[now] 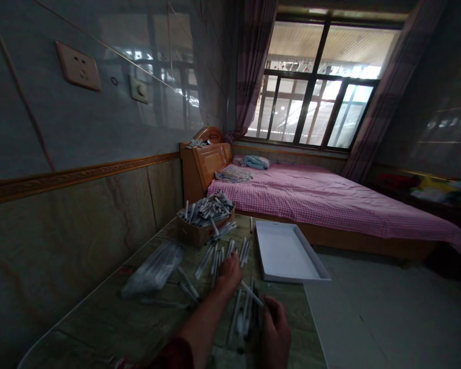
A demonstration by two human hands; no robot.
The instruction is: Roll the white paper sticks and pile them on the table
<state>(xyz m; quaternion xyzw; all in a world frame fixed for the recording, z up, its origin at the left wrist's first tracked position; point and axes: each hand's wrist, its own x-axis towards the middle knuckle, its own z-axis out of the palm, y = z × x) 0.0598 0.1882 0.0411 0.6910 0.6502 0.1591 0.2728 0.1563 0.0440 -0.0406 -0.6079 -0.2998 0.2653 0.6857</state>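
Note:
My right hand (277, 330) is closed on one end of a slim pale pen (251, 293), which points up and left toward my other hand. Farther forward, my left hand (229, 271) reaches over a row of pens (217, 258) on the table, its fingers curled together. What lies in those fingers, if anything, is hidden and blurred. Below and between my hands lies another group of pens (236, 315), some with dark ends. A cardboard box (194, 234) heaped with many similar pens stands beyond my left hand.
A shallow white tray (286, 251) lies at the table's right edge. Left of the pens is a clear plastic bag (153, 269), with a few loose pens (188, 284) beside it. The wood-patterned table (100, 328) meets a tiled wall. Behind stands a bed (311, 200).

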